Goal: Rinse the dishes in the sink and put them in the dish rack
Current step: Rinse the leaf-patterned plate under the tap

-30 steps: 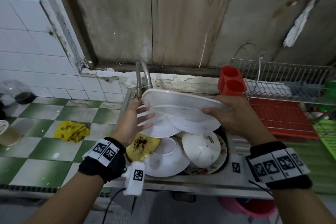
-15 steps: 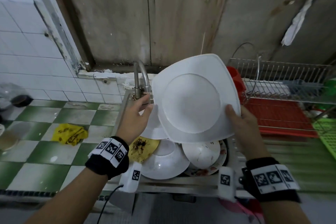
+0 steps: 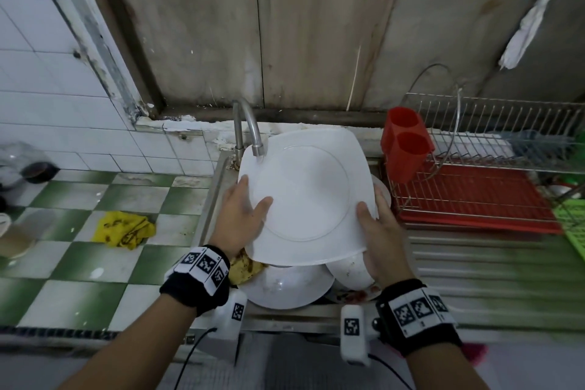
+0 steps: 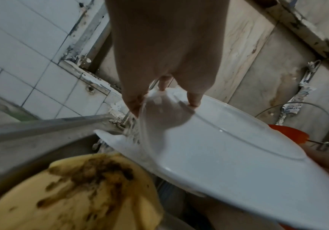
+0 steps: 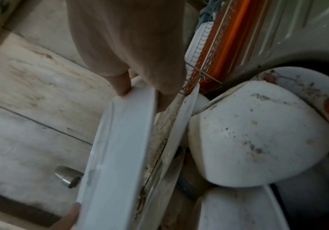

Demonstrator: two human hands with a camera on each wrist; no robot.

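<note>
A white square plate [image 3: 304, 196] [image 4: 228, 152] [image 5: 116, 147] is tilted up over the sink [image 3: 209, 209], its top left corner under the faucet [image 3: 250, 127]. Water runs down its face. My left hand [image 3: 245, 212] [image 4: 163, 99] lies with straight fingers on the plate's wet left side. My right hand [image 3: 376, 231] [image 5: 140, 95] pinches the right edge, thumb in front and fingers behind. Below lie a soiled yellow plate [image 3: 245, 266] [image 4: 71, 194], a white bowl [image 3: 285, 288] and an upturned dirty bowl [image 3: 351, 269] [image 5: 258, 133]. The wire dish rack [image 3: 474, 196] stands to the right.
A red cutlery holder [image 3: 405, 142] hangs on the rack's left end, close to the plate's right corner. A yellow rag [image 3: 125, 229] lies on the green-and-white tiled counter to the left. A green basket [image 3: 573, 225] sits at the far right.
The plate came down from in front of the wall to under the spout. My left hand left the tap and now lies on the plate's face. Water now flows.
</note>
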